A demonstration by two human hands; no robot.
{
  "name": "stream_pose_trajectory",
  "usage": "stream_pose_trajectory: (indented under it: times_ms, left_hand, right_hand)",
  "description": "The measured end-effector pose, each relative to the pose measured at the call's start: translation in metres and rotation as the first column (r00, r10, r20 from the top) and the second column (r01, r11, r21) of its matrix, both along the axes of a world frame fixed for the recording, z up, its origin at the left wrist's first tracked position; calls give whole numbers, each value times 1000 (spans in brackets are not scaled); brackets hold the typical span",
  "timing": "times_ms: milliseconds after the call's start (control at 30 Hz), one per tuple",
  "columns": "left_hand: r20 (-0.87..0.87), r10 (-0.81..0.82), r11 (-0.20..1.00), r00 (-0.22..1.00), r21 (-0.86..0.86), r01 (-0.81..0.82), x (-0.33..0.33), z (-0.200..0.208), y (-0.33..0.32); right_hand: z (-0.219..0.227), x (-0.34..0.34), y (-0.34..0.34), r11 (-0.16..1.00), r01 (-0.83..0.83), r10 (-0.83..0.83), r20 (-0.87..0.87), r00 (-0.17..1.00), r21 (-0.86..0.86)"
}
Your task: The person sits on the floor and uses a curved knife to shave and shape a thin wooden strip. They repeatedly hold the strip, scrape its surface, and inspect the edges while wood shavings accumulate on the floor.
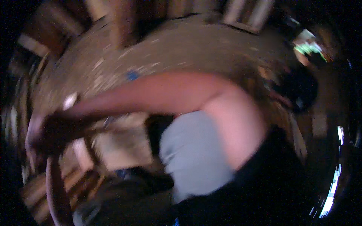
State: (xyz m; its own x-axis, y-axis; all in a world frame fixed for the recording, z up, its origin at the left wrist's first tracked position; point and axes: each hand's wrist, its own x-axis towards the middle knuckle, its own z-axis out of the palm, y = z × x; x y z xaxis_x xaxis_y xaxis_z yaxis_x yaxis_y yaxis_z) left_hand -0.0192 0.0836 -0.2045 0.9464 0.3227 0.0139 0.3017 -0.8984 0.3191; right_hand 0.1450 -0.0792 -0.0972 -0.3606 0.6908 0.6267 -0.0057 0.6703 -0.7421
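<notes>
My right arm reaches across the view from the lower right, bent at the elbow, and ends in my right hand [56,130] at the far left. My left forearm rises from the lower left edge to my left hand [34,145], close beside or touching the right one. Motion and shadow smear the fingers of both, so what they hold, if anything, does not show. A small pale thing [70,101] sits just past my right wrist; its kind is too blurred to tell. Below the right forearm lies a pale, flat, block-like piece [122,145].
Brown ground [181,45] strewn with light chips spreads beyond my arm, with a small blue thing [132,75] on it. Wooden pieces [249,17] stand along the far side. Boards [41,192] lie at lower left. A dark rounded shape [299,88] is at right.
</notes>
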Motion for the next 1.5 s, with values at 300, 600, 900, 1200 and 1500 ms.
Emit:
stream_pose_trajectory:
  times_ms: [300, 600, 900, 1200, 1500]
  left_hand:
    - [-104, -245, 966, 964, 56, 252, 45, -65, -56]
    - [-303, -259, 958, 917, -199, 205, 49, -47, -84]
    - [-550, -324, 943, 769, -254, 215, 47, -65, -85]
    - [-562, -314, 946, 765, -256, 200, 39, -49, -98]
    - [-689, -411, 906, 597, -234, 352, 35, -96, -108]
  right_hand:
    - [71, 53, -85, 892, -294, 241, -190, 952, -344]
    - [100, 60, -101, 876, -367, 281, -286, 916, -313]
    - [82, 43, -95, 880, -311, 242, -225, 944, -359]
    - [69, 46, -90, 899, -311, 239, -251, 938, -307]
    - [71, 50, -88, 812, -472, 235, -549, 802, -343]
